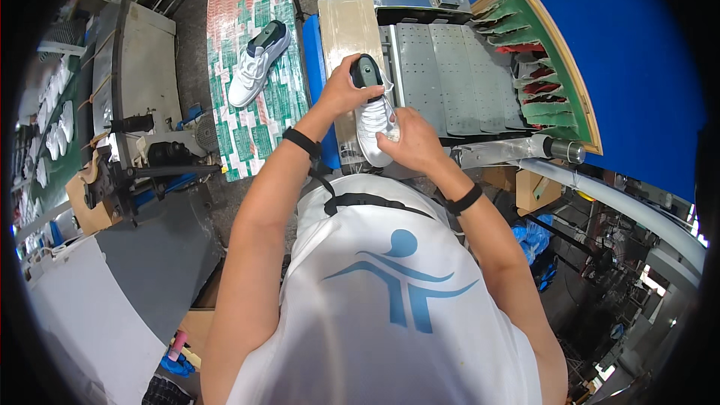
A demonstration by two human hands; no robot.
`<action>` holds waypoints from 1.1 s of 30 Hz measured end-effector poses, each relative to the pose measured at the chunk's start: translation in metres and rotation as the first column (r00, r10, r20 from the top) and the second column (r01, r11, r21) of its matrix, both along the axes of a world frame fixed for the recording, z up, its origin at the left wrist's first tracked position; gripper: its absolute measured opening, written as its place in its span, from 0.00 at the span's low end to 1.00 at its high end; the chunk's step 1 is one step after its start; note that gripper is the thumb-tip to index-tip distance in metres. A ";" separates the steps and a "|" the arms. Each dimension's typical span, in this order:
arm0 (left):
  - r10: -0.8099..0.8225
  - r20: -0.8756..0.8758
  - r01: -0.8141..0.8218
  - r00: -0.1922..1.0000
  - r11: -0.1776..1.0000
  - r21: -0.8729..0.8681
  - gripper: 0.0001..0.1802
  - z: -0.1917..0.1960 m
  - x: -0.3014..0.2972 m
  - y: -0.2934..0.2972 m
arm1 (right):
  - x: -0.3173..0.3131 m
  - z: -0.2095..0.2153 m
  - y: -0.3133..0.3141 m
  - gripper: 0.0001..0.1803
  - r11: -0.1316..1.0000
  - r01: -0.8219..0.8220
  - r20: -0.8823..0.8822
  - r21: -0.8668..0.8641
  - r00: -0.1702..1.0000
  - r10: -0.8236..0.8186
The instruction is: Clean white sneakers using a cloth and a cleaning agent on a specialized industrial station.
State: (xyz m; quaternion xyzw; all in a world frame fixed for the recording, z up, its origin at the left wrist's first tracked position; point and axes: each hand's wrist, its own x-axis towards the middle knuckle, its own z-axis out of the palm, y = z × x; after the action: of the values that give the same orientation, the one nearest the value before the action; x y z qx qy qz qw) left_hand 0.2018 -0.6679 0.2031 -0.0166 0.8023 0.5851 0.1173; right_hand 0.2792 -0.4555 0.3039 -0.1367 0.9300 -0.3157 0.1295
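A white lace-up sneaker (370, 121) with a dark green shoe last (366, 71) in its opening is between my two hands, its toe toward me. My left hand (346, 91) is wrapped round the heel end, thumb across the collar. At the toe side, my right hand (415, 139) grips the shoe's right edge, thumb on the upper near the laces. Beneath lies a beige board (351, 22). To the left, a second white sneaker (253, 73), also with a dark green last in it, rests on a table covered with green and white printed sheeting (225, 22).
Right of the board runs a conveyor of grey perforated metal plates (439, 67), leading to a wood-framed opening (592, 116) hung with green and red strips. A metal roller bar (517, 150) crosses its near side. Racks with white shoe parts (56, 139) stand far left.
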 end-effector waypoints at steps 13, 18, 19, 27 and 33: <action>0.106 -0.202 -0.118 0.974 0.992 -0.048 0.49 -0.025 -0.001 0.007 | 0.040 0.043 0.033 0.30 0.959 -0.193 0.075 0.208 0.981 0.181; 0.057 -0.016 -0.056 0.998 0.997 0.047 0.51 -0.008 0.001 0.006 | 0.012 0.005 0.003 0.31 0.987 -0.147 -0.079 0.072 0.985 0.152; 0.057 -0.016 -0.056 0.998 0.997 0.045 0.51 -0.006 0.000 0.006 | 0.009 -0.003 0.001 0.31 0.983 -0.170 -0.111 0.076 0.978 0.177; 0.078 -0.059 -0.085 0.995 0.990 -0.113 0.52 0.010 0.002 0.014 | 0.019 -0.008 -0.027 0.31 0.997 -0.079 0.100 -0.020 0.992 0.081; 0.073 -0.146 -0.085 0.987 0.993 -0.076 0.53 -0.026 0.001 -0.001 | 0.031 0.017 -0.026 0.33 0.961 -0.255 0.186 -0.107 0.944 0.271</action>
State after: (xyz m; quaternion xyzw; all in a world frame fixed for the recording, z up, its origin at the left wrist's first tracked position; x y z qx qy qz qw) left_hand 0.2029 -0.6688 0.1770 -0.0111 0.8307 0.5554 0.0353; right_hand 0.3100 -0.4812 0.3204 -0.2324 0.8721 -0.3454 0.2571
